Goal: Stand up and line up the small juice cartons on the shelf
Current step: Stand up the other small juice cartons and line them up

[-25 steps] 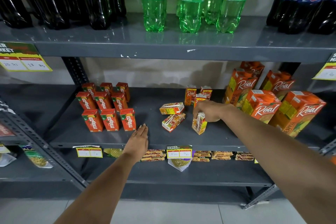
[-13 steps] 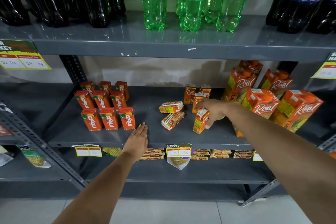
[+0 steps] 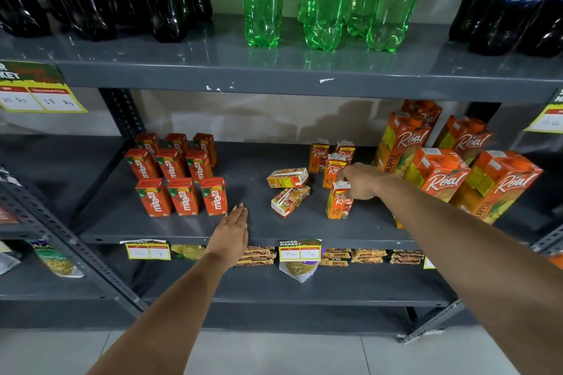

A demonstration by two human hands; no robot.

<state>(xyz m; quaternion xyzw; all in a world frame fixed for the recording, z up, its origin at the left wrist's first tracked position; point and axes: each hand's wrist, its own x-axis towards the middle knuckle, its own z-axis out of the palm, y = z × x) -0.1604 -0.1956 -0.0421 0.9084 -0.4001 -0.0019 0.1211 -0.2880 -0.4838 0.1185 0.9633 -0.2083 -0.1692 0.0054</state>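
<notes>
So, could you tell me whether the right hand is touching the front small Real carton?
Touching. The head view shows the right hand with its fingers pinching the top of the upright carton.

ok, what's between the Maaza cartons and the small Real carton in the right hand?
Head view: two small juice cartons lying on their sides; otherwise bare grey metal shelf.

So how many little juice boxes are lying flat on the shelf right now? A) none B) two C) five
B: two small Real cartons lie on their sides, one behind the other, left of the upright carton that the right hand grips.
</notes>
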